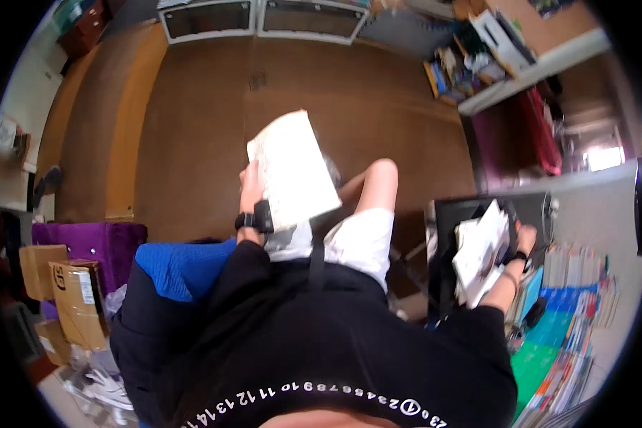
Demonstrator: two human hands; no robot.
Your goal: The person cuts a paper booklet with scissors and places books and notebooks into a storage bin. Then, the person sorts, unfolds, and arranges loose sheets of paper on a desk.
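Note:
A whitish book or pad of paper [296, 171] is in my left hand [250, 191], whose fingers press on its left edge above my lap. Faint marks run along the page's left side. Over at the right, my right hand [526, 238] is beside a pile of loose papers [481, 250] on a dark stand [446, 214]. Its fingers look closed near a small reddish thing at the pile's far edge; what they hold, if anything, is too small to name.
Stacks of books [574, 285] stand at the right, by green and teal covers [535, 367]. Cardboard boxes [82, 299] and a purple seat [121, 246] are at the left. White-framed cabinets [210, 21] line the far side of the brown floor [200, 143].

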